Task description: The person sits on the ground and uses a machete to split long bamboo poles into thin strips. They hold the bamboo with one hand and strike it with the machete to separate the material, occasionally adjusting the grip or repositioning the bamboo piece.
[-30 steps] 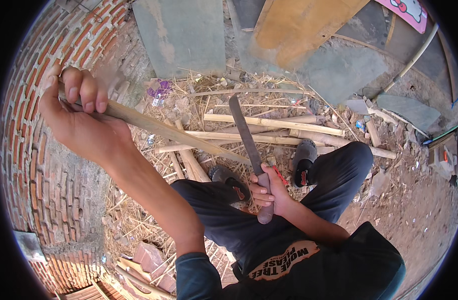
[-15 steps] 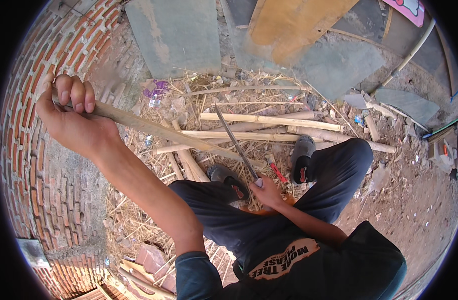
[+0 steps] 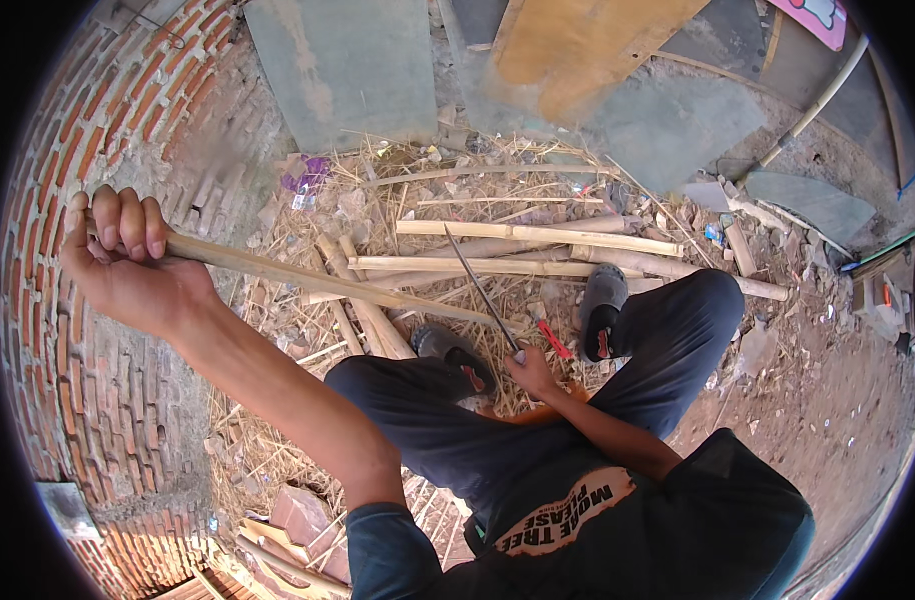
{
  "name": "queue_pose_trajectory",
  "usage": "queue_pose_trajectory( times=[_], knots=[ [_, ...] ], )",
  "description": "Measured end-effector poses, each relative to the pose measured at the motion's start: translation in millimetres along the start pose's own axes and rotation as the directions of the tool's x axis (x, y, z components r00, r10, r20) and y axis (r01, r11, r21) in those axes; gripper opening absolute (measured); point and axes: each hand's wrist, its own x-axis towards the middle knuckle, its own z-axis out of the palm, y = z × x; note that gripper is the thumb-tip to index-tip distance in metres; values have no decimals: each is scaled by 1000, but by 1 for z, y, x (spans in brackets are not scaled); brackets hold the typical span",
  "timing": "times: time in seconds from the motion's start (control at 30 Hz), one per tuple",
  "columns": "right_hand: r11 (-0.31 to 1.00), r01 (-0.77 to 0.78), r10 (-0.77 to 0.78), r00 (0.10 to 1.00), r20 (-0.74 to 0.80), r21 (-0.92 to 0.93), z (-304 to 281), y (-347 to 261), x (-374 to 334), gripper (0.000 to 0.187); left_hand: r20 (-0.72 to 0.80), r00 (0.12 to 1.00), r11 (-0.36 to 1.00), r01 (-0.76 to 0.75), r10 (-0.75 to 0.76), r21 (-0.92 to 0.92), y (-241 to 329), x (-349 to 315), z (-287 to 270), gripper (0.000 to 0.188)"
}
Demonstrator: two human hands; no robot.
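Observation:
My left hand [image 3: 137, 262] is raised at the left, its fingers curled around one end of a long bamboo strip [image 3: 307, 275]. From there the strip slopes down to the right, its far end near my right hand [image 3: 533, 373]. That hand, low between my knees, grips the handle of a long-bladed knife [image 3: 477, 285]. The blade points up and away to the left and crosses the strip near the strip's far end. Whether the two touch, I cannot tell. A red object [image 3: 554, 340], its kind unclear, lies on the ground just beyond my right hand.
Split bamboo lengths [image 3: 537, 237] lie across the ground beyond my feet, amid straw and rubble. A brick wall [image 3: 77, 330] rises at the left. Grey sheets [image 3: 347, 75] and a tan board [image 3: 587, 50] are at the back. My shoes [image 3: 604, 287] flank the knife.
My left hand has dropped a little and shifted left, and the strip has rolled to show a narrower side. The knife tip has moved slightly right and nearer; both grips stay closed.

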Motion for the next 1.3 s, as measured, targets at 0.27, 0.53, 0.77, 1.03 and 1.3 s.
queue_pose_trajectory(
  times=[0.27, 0.53, 0.77, 1.03, 1.3],
  knots=[
    [936, -180, 194, 981, 20, -302, -15, 76, 22, 35, -81, 997, 996, 0, 7, 87, -3, -2, 13, 17],
    [972, 40, -64, 993, -96, -232, 5, 45, -2, 35, -64, 998, 995, 2, 4, 99, 16, -6, -4, 18],
    [922, -119, 131, 991, 10, -369, -18, 116, 31, 32, -51, 998, 1000, 26, -25, 17, -5, -18, -1, 15],
    [990, -48, 35, 994, -99, -132, -19, 27, 37, 30, -14, 998, 978, -55, 59, 201, 48, 8, -22, 23],
    [985, -61, 63, 998, 12, -164, -12, 42, 40, 28, -99, 994, 990, 50, -38, 129, -2, 3, -21, 14]
  ],
)
